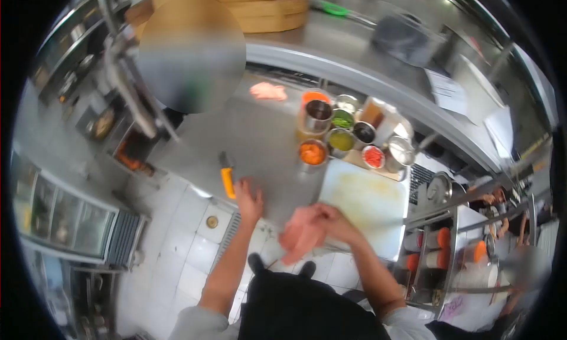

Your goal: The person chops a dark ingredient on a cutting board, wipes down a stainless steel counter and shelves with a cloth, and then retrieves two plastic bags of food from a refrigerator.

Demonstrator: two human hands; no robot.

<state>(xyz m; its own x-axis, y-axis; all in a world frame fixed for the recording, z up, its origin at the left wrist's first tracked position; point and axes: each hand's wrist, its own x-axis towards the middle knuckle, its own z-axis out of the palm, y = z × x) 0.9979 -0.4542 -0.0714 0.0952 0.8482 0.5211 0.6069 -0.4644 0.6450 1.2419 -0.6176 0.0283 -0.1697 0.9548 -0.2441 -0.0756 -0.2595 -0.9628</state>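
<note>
Left hand (249, 199) flat on the steel counter (260, 133) at its near edge, fingers spread, palm down, gripping nothing. Just beside it, toward the counter's left edge, a knife with a yellow handle (227, 177), blade pointing away from the person; the fingertips are close to the handle, but contact is too blurred to call. Right hand (328, 219) closed around a pink cloth (301, 236), fingers curled and pressed together on it; the cloth bunches out of the fist and hangs over the near edge between the counter and the white cutting board (366, 204). The board sits at the near right corner of the surface, with a faint yellowish smear on it. Behind the board, a cluster of round metal containers (339, 130) with orange, green, red and dark contents, packed touching each other. A second pink rag (269, 92) lies well apart, at the far edge of the counter. Bamboo steamers (260, 9) are stacked on the raised shelf beyond. Another person's hands (493, 197) show at the far right, past a rack.
</note>
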